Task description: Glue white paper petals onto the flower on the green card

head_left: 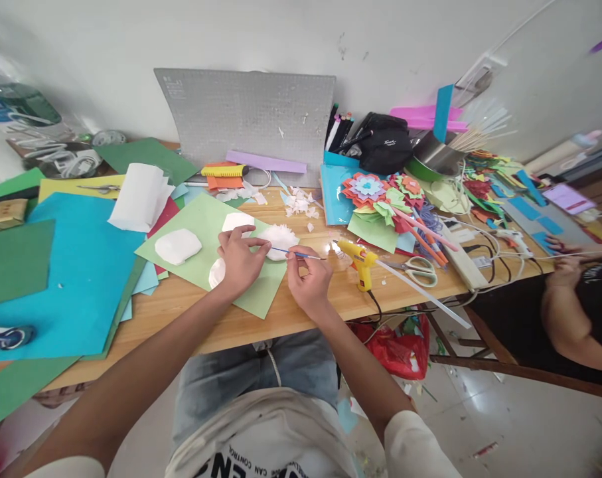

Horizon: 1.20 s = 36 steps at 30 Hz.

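Observation:
My right hand [308, 282] pinches a thin blue stick [303, 254] like a slim brush or pen; its exact kind is unclear. One end points left, toward the fingertips of my left hand [243, 262]. Those fingers are bent, with thumb and forefinger close together; whatever they pinch is too small to make out. Just behind both hands lies a white fringed paper piece [279, 239] on a light green sheet [261, 305]. Around my left hand are other white paper pieces: a rounded one [178, 246] and two partly covered by the hand.
Close to my right hand stands a yellow glue gun [359, 261], its cord hanging off the front edge. Beyond are scissors [420, 271] and paper flowers [368, 191]. Coloured sheets [81, 265] cover the left side. A grey cutting mat [251, 119] leans behind. A co-worker's arm [572, 299] is far right.

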Each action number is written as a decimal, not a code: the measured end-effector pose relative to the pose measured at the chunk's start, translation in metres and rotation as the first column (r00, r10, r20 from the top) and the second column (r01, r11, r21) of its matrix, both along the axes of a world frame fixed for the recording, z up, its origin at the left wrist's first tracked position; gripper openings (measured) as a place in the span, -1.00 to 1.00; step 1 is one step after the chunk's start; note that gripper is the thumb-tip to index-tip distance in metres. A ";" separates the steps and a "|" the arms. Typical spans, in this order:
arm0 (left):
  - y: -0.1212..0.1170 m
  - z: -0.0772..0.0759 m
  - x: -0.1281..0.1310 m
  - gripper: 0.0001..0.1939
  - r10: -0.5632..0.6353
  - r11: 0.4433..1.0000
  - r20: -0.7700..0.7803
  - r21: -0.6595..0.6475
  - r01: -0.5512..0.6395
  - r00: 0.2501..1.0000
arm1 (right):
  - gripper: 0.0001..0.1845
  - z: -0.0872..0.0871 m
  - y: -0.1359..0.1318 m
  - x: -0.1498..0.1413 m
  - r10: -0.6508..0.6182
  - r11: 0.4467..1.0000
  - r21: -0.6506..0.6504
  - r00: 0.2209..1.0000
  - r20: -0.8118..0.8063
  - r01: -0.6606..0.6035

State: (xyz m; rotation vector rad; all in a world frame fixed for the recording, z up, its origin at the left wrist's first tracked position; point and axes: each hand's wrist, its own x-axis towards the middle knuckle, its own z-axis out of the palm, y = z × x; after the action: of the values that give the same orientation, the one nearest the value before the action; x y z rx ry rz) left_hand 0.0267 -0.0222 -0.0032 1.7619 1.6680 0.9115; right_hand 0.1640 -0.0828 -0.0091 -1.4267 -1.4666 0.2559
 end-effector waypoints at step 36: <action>0.003 -0.003 -0.002 -0.84 -0.021 0.998 -0.103 -0.058 0.015 0.994 | -0.87 0.018 0.018 0.004 0.173 0.984 -0.004 0.947 0.271 -0.178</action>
State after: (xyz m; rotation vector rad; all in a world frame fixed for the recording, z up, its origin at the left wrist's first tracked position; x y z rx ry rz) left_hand 0.0246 -0.0193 -0.0064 1.8104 1.7223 0.7687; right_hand 0.1679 -0.0646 0.0093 -1.3544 -1.8193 0.1589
